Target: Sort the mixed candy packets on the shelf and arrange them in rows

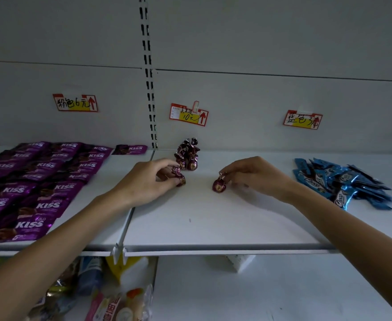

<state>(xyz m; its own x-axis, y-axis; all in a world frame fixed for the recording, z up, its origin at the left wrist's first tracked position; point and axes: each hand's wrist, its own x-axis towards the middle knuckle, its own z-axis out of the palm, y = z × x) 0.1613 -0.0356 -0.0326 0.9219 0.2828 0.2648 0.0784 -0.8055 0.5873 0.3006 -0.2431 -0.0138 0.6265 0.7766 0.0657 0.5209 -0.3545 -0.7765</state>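
A: Entry, far left of the frame first. The purple KISS packets (pixel 39 181) lie in overlapping rows on the left panel, under a handwritten price tag (pixel 75 103). That group looks sorted.

B: Noted. Moving right?

A: Centre-left, the left hand (pixel 148 181) has its fingers curled round a maroon foil-twist candy (pixel 178 177). The candy sits at the fingertips. Whether its round base touches the shelf (pixel 213 223) or is just off it, I cannot tell.

B: Behind it?

A: A small cluster of twist candies (pixel 188 155) stands upright near the back wall. It is just above the left fingertips in frame, below the middle tag (pixel 188 114).

B: The other hand?

A: Centre-right, the right hand (pixel 255 174) pinches the twisted top of a second twist candy (pixel 219 185) between thumb and forefinger. The candy sits below and left of the fingertips, base on the shelf, apart from the first candy.

B: Far right?

A: The blue Choco packets (pixel 343 181) lie in a loose heap under a third tag (pixel 302 119), not in rows.

B: Step in hand?

A: My judgement is that the foil twists are being set out as a row in the middle section, in front of the cluster. The next move calls for standing each one upright, releasing it without tipping it, and keeping the pair in line. The blue heap is left to do.
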